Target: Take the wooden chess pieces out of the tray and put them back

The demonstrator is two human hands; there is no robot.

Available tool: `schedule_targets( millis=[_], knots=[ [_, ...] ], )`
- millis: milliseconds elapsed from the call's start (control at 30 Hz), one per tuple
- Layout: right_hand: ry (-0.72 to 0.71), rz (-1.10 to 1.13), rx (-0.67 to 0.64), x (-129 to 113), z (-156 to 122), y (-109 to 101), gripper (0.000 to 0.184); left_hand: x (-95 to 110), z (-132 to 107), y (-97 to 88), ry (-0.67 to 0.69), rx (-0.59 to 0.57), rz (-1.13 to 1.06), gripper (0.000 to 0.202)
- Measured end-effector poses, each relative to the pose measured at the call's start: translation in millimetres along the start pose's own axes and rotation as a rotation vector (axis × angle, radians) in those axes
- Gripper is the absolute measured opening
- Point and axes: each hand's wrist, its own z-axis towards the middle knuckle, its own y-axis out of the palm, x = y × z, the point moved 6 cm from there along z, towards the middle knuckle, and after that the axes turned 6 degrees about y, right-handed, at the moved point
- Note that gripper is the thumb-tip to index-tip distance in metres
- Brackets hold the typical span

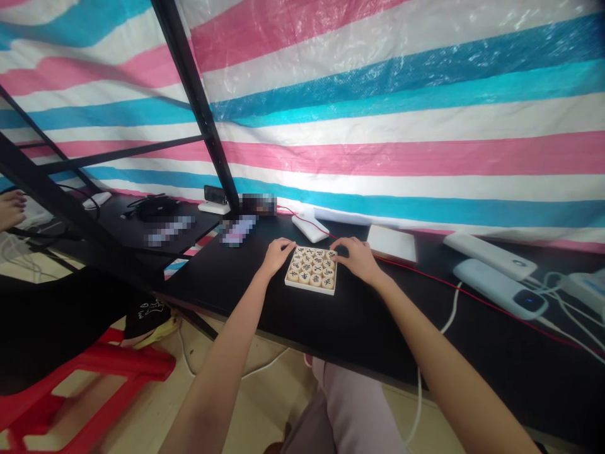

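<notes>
A small wooden tray (309,288) filled with several round wooden chess pieces (312,267) marked with dark characters lies on the black table (359,315). My left hand (275,254) rests against the tray's left side, fingers curled at its upper left corner. My right hand (357,257) sits at the tray's right side, its fingers bent onto the pieces at the upper right corner. Whether either hand grips a piece is hidden by the fingers.
A flat wooden lid or box (392,243) lies right of the tray. White power banks (491,255) (501,287) (309,227), a red wire and white cables sit along the back. A red plastic stool (94,378) stands lower left. Another person's hand (10,208) shows far left.
</notes>
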Motion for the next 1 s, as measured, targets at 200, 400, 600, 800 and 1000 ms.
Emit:
schedule_targets(
  millis=[200,400,600,800,1000],
  knots=[
    [0.166,0.394,0.172,28.0,4.8,-12.2,0.022,0.6,-0.2,0.1,0.011,0.011,-0.001,0.029],
    [0.348,0.384,0.066,59.4,4.8,-4.4,0.013,1.6,0.3,0.2,0.012,0.008,-0.001,0.028],
    [0.27,0.187,0.123,39.5,-3.1,-6.8,0.019,1.7,1.3,0.9,0.004,0.008,-0.003,0.027],
    [-0.018,-0.133,0.04,-6.1,-7.9,-6.9,0.022,2.5,0.7,0.3,0.009,0.014,0.001,0.027],
    [0.033,-0.038,-0.113,-7.0,-9.2,1.7,0.021,2.0,0.7,0.4,0.009,0.013,0.003,0.028]
  ],
)
